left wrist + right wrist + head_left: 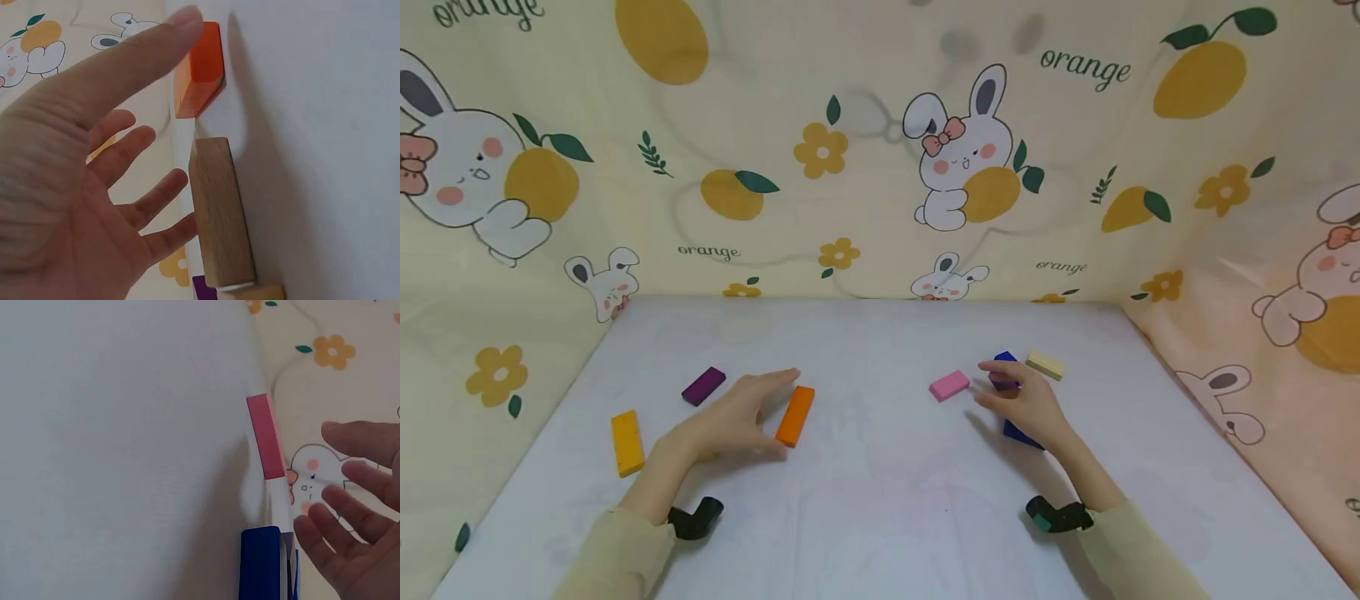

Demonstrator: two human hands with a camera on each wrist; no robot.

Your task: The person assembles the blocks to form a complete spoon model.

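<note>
My left hand (726, 425) is spread beside an orange block (795, 417), its thumb and fingertips reaching toward that block's near and far ends. In the left wrist view a plain wooden block (222, 212) stands below the palm, with part of another wooden block (256, 292) at the bottom edge; the hand covers both in the head view. My right hand (1030, 408), fingers apart and gripping nothing, hovers over blue blocks, one near its wrist side (1021, 435) and one behind the fingers (1006, 357). A pink block (950, 386) lies just left of its fingertips.
A purple block (703, 386) and a yellow block (627, 443) lie left of the left hand. Behind the right hand is a pale yellow block (1045, 365). Printed cloth (865, 183) hangs around the white table (880, 533) at the back and sides.
</note>
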